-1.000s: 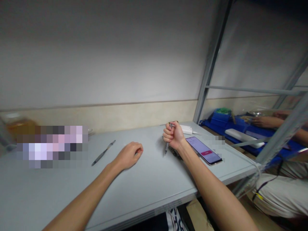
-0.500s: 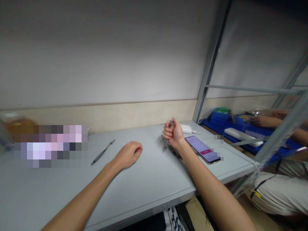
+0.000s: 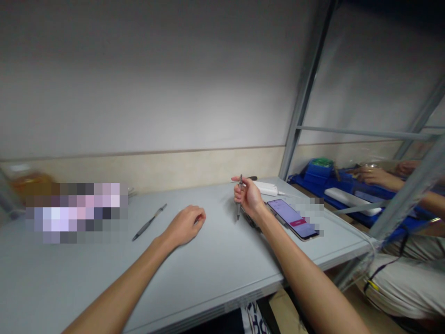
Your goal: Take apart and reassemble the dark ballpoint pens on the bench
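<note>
Right hand (image 3: pixel 251 197) gripping a pen (image 3: pixel 238 212), left hand (image 3: pixel 187 223) loosely curled closed — blue container (image 3: pixel 315 173), green stuff (image 3: pixel 322 162) at its top

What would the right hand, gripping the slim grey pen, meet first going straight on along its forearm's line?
The right hand would probably meet the cream-coloured band low on the pale grey wall first; the way there looks free, though depth is hard to judge.
</note>
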Demonstrator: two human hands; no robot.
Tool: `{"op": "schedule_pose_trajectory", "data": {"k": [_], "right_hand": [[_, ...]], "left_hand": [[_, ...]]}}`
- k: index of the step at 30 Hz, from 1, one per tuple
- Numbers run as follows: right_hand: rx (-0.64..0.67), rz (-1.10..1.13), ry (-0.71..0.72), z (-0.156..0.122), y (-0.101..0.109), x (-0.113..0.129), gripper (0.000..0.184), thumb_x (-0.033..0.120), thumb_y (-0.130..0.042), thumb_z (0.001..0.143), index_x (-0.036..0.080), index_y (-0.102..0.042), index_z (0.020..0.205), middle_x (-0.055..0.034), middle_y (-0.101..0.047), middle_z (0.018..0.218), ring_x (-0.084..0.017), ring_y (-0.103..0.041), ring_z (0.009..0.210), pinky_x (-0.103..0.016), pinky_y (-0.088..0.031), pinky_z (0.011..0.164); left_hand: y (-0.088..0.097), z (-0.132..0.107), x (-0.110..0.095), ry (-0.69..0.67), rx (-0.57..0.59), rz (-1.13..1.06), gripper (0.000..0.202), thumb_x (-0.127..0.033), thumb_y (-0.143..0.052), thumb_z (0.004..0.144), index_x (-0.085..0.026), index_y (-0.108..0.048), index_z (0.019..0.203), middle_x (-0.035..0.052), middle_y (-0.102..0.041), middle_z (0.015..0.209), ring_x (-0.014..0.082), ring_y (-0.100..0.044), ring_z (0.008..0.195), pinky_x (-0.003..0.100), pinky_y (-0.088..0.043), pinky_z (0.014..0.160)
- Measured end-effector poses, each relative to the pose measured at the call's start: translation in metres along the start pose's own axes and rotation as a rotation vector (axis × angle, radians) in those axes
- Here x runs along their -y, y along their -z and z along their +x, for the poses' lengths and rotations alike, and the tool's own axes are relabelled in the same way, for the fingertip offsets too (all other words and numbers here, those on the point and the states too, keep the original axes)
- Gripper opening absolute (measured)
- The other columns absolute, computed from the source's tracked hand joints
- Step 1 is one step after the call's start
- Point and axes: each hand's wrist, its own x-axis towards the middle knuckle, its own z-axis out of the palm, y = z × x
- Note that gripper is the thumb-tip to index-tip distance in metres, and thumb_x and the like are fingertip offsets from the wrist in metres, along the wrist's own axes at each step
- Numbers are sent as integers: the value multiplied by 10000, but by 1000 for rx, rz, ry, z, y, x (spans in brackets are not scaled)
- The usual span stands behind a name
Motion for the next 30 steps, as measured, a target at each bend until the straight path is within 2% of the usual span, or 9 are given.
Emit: {"op": "schedule_pose_trajectory", "data": {"k": [3,7,10,13,18,22,27,30], "right_hand": [[-38,-368,84,1,-2,-12,210,276,-458,720,195,-552,889,60,-435,484,-88,-384,404,-206,-294,416],[27,-1126,289,-3,0,-29,111,220,-527,706,172,-622,674,-7,-510,509,-138,-485,541,-251,-333,561],[32,-1529,282,-8,-1,-33,172,240,-512,740,158,-663,758,-90,-619,679,-198,-549,729,-280,-352,671],[8,-1797,246,-11,0,-31,258,258,-445,791,149,-667,865,-135,-639,884,-246,-514,939,-320,-351,771],[-127,-1951,109,-9,9,-26,367,379,-487,778,156,-608,1043,-161,-529,1136,-317,-369,1115,-429,-326,840],[-159,-1976,-11,-7,15,-25,526,438,-521,753,165,-485,1201,-177,-428,1241,-329,-311,1161,-465,-301,861],[-122,-1974,-48,-7,14,-23,371,338,-471,801,167,-533,1124,-153,-478,1191,-312,-374,1118,-459,-318,849],[-131,-1967,-40,-7,14,-23,357,306,-471,801,163,-532,1123,-154,-488,1183,-313,-390,1108,-460,-328,838]], "left_hand": [[0,0,1,7,-7,1,157,-170,-419,798,-181,-553,718,34,-574,696,175,-504,711,287,-377,674],[-1,-1,2,-1,-3,-15,153,-164,-418,792,-178,-553,720,35,-572,703,173,-495,713,286,-373,674],[-1,-1,2,5,19,-13,154,-162,-419,785,-176,-557,718,34,-568,701,172,-492,719,284,-369,678],[-1,0,1,16,43,-4,149,-161,-425,779,-176,-559,715,31,-567,699,170,-487,722,280,-366,683],[-1,0,0,12,46,0,155,-163,-419,787,-179,-556,717,28,-567,707,169,-486,732,280,-369,695],[0,-1,0,17,52,6,155,-164,-422,783,-178,-564,722,30,-567,710,171,-490,734,281,-370,695],[-1,-1,4,29,32,21,154,-164,-425,779,-182,-565,719,27,-566,701,169,-491,728,279,-370,690],[-1,-1,6,45,36,42,158,-171,-423,784,-182,-570,726,30,-572,707,172,-497,737,285,-376,703]]}}
